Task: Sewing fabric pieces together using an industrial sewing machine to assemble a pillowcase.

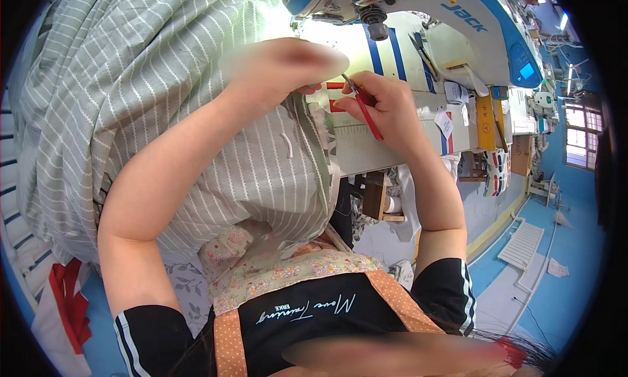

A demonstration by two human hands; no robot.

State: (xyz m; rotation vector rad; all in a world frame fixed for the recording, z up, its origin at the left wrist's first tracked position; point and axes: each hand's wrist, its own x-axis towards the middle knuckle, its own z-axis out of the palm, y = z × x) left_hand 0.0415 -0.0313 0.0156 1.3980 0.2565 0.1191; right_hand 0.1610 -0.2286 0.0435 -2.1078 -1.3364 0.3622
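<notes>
Grey-green fabric with white stripes (261,161) lies in a big heap at the left and spills over my lap. At its edge, beside the sewing machine's needle area, my left hand (281,66) is closed on the cloth; a blur covers part of its fingers. Close by on the right, my right hand (392,108) grips small red-handled snips (367,115). Their metal tip points up and left toward my left hand. A short piece of white thread or tape (287,145) rests on the striped fabric.
A white and blue sewing machine (458,23) stands over the table's far side. On the white tabletop (366,144) are a printed ruler scale, dark scissors (424,55) and paper labels (444,124). Red and white cloth (69,311) hangs at the lower left.
</notes>
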